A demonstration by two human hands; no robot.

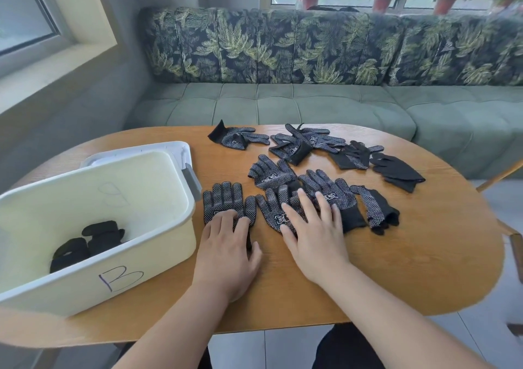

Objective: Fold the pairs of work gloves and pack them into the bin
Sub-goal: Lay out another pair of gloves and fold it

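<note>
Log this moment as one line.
left hand flat on glove | right hand flat on neighbouring glove | bin holds folded gloves | loose gloves remain on table

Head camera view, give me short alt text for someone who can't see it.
Two bare hands, left hand and right hand, press flat on two black dotted work gloves on an oval wooden table. More gloves lie scattered behind; a white plastic bin marked B on the left holds folded black gloves.
</note>
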